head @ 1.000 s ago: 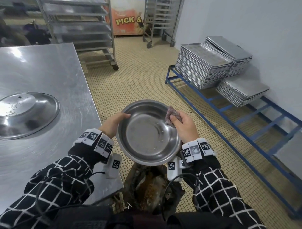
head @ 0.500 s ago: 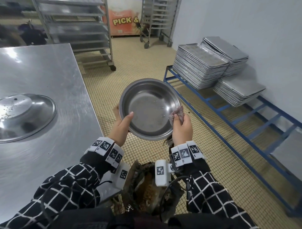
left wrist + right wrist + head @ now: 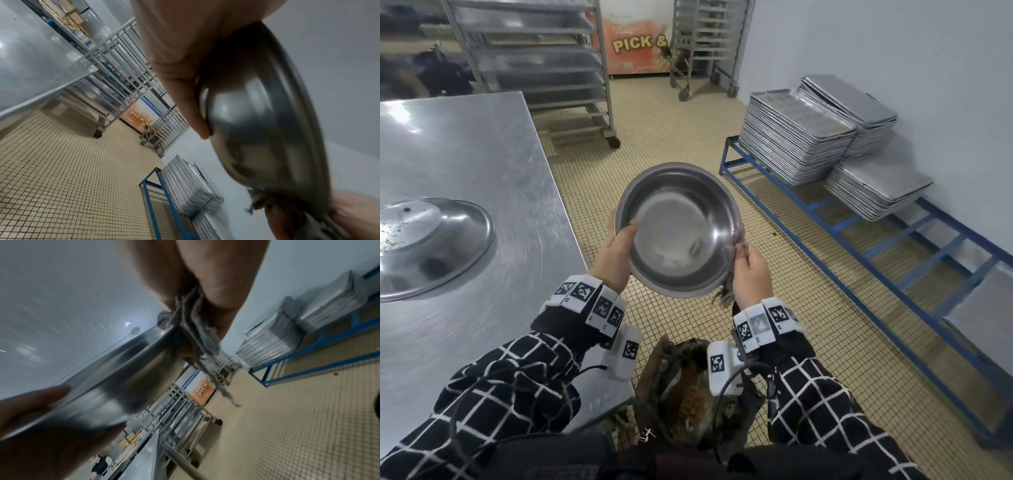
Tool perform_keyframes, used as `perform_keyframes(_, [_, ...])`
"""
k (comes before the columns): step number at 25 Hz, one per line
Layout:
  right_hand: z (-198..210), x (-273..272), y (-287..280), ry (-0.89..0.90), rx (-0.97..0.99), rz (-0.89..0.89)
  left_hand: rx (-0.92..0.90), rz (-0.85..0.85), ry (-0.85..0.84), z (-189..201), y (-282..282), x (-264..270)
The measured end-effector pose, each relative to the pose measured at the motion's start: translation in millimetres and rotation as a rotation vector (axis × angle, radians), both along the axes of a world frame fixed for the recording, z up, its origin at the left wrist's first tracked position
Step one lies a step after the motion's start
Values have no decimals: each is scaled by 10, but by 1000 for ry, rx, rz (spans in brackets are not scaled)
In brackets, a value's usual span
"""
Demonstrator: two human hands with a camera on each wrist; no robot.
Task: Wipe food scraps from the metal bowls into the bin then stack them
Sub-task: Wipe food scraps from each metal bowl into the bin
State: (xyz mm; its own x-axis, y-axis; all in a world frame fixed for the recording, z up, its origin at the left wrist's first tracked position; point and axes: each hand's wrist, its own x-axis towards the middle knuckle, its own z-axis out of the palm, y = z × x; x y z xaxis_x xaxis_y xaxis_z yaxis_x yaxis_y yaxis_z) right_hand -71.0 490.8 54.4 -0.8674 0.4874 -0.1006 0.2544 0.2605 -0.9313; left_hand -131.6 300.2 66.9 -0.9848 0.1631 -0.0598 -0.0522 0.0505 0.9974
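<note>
Two hands hold one metal bowl (image 3: pixel 679 229) in the air, tilted so its hollow faces the person, above and beyond the bin (image 3: pixel 688 394) that stands on the tiled floor at the person's feet. The left hand (image 3: pixel 616 260) grips the bowl's left rim, thumb hooked over the inside edge and fingers (image 3: pixel 193 104) wrapped against the outer wall, as the left wrist view shows. The right hand (image 3: pixel 751 274) is at the bowl's right rim, its fingers closed around a grey, frayed cloth (image 3: pixel 732 260) that is pressed against the rim; loose threads of the cloth (image 3: pixel 197 337) hang below the hand in the right wrist view. Whether the right hand also clasps the bowl itself cannot be told, since the cloth lies between them. The bowl's inside looks bare and shiny, though blurred. The bin holds brown scraps and dark matter and sits just right of the steel table (image 3: pixel 465 164)'s near corner. Left of the bowl, well apart from it, an upturned metal bowl (image 3: pixel 428 243) rests rim-down on the table, its base flecked with small crumbs. Right of the bowl, along the wall, stacked metal trays (image 3: pixel 798 144) lie on a low blue rack (image 3: pixel 893 246).
</note>
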Motion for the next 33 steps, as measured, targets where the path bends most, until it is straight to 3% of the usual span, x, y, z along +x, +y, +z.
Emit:
perform_keyframes(4, [-179, 130, -147, -95, -67, 73, -5, 47, 151, 81, -43, -109])
perform_keyframes(7, [-90, 142, -143, 0, -36, -8, -112, -18, 228, 92, -150, -225])
perform_keyframes(10, [75, -13, -175, 119, 4, 64, -206, -101, 252, 74, -156, -232])
perform_keyframes(13, [106, -258, -259, 156, 245, 202, -178, -190, 232, 117, -55, -168])
perform_keyframes(15, [13, -349, -329, 132, 465, 396, -124, -243, 193, 123, -19, -160])
perform_keyframes(19, [-242, -298, -347, 97, 774, 686, -147, -189, 220, 206, -20, -184])
perform_keyframes(23, [-275, -182, -254, 6, 835, 739, -144, -158, 254, 217, -48, -216])
perform_keyframes(27, [-210, 8, -78, 105, 823, 779, -248, -138, 303, 142, -46, -207])
perform_keyframes(29, [-129, 65, 3, 95, 676, 699, -293, -124, 303, 93, -57, -225])
perform_keyframes(31, [-38, 26, 57, 94, 473, 457, -301, -119, 289, 80, -57, -237])
perform_keyframes(33, [16, -80, 45, 127, 430, 229, -299, -123, 285, 84, -25, -227])
